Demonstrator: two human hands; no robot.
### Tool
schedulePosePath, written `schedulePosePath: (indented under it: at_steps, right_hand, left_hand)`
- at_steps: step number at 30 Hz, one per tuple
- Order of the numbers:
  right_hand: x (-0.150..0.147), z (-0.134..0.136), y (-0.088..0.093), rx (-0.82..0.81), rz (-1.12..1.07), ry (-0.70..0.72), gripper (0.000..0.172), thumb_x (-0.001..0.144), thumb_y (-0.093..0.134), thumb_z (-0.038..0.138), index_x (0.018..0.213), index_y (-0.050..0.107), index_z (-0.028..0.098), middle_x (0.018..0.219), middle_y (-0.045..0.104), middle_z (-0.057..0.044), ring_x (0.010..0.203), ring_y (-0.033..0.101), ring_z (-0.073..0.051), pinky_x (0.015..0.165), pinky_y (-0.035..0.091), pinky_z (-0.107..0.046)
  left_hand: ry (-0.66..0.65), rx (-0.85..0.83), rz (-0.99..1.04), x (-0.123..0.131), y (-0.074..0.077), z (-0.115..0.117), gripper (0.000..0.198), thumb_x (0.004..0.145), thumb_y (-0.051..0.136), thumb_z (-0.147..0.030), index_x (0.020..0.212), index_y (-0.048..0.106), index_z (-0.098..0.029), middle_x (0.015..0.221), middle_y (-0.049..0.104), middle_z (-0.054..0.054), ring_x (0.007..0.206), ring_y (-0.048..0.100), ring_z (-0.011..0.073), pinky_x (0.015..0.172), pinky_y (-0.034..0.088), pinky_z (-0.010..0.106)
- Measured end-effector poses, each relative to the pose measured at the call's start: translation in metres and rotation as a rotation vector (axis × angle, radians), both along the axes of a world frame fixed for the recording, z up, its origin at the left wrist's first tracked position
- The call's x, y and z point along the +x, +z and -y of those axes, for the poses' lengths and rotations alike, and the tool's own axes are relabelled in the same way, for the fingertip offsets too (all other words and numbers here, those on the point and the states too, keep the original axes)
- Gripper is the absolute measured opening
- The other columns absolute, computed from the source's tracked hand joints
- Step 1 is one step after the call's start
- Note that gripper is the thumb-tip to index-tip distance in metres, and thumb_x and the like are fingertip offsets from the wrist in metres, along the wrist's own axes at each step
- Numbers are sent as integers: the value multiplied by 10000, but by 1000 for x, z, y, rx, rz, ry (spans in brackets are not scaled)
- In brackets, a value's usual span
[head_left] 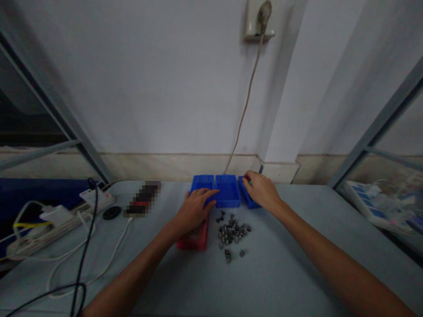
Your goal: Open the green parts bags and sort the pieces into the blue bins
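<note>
My left hand reaches over a red tray, its fingers stretched out and apart, with nothing seen in them. Its fingertips are beside the left blue tray and the middle blue tray. At the right blue tray, my right hand has its fingers drawn together over the rim. A speck of green shows by those fingers, too small to name. Between my arms lies a loose pile of small metal fittings, a few of them apart from the rest.
A phone-like blurred object with a white cable lies to the left. Near it are a black round disc and a power strip with plugs. A cord runs down the wall behind the trays. Metal frame posts stand at both sides.
</note>
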State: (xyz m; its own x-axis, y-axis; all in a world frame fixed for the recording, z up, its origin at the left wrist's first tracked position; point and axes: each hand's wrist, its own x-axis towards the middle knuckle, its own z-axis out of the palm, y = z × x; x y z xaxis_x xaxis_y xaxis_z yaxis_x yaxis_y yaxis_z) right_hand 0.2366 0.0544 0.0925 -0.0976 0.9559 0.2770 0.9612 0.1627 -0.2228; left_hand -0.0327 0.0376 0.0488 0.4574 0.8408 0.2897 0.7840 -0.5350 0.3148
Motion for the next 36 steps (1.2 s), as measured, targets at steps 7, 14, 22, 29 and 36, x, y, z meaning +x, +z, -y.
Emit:
schedulePosePath:
  at_steps: [7, 14, 22, 29, 36]
  right_hand:
    - [77, -11, 13, -124, 8, 454, 912, 769, 857, 599, 1516, 510, 207, 1455, 585, -165, 1333, 543, -385, 1132, 427, -528]
    - [101, -35, 14, -346, 56, 504, 1336, 599, 949, 578, 1666, 277, 136, 1683, 325, -237, 1528, 339, -447, 1251, 283, -554]
    - [88, -65, 28, -454, 185, 544, 1371, 520, 979, 553, 1644, 336, 103, 1635, 410, -235, 1504, 392, -422, 1261, 294, -506]
    - [82, -72, 36, -486, 238, 579, 1105, 508, 980, 473, 1458, 571, 84, 1394, 598, -191, 1299, 573, -399, 1150, 449, -480]
    - [78, -78, 31, -567, 145, 560, 969, 538, 960, 375, 1398, 595, 118, 1307, 653, -142, 1196, 637, -363, 1080, 517, -441]
  left_hand:
    - [-69, -51, 5, -1, -3, -12, 361, 1067, 548, -433, 1411, 638, -374, 1527, 580, 88, 1452, 487, 355, 1210, 67, 811]
    - [-26, 34, -4, 7, 5, -8, 355, 1066, 553, -422, 1397, 650, -339, 1486, 614, 86, 1425, 522, 346, 1232, 115, 783]
    - [-125, 54, 12, 13, 8, 0, 391, 1075, 548, -411, 1450, 590, -306, 1518, 582, 84, 1444, 497, 294, 1281, 193, 664]
    - [-140, 88, 84, 11, 5, 4, 379, 1080, 527, -405, 1435, 598, -293, 1483, 611, 81, 1415, 529, 280, 1293, 224, 631]
    - [-141, 86, 89, 10, 6, 6, 365, 1077, 538, -399, 1420, 602, -291, 1465, 630, 71, 1398, 541, 273, 1302, 203, 621]
